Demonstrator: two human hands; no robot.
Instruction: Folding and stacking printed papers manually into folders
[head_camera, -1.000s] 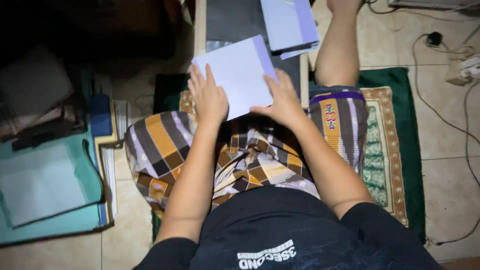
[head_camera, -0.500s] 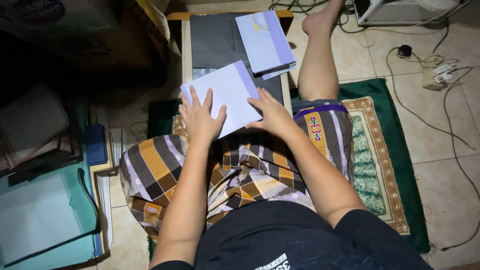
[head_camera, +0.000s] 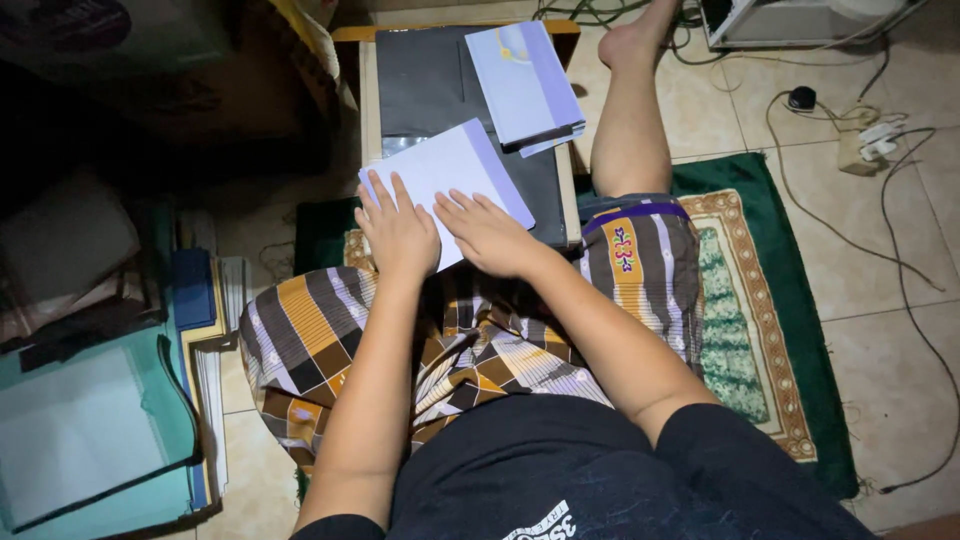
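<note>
A seated person presses both palms flat on a white booklet (head_camera: 452, 175) lying at the near edge of a low dark desk (head_camera: 415, 85). The left hand (head_camera: 398, 232) rests on its lower left corner, fingers spread and gripping nothing; the right hand (head_camera: 487, 233) lies just beside it, fingers stretched flat and slightly apart — neither clamps the cover. A second booklet (head_camera: 523, 80) sits further back on the desk. A checked sarong (head_camera: 320, 330) covers the lap; a green mat (head_camera: 760, 300) lies underneath — cables (head_camera: 900, 240) trail across the tiles.
</note>
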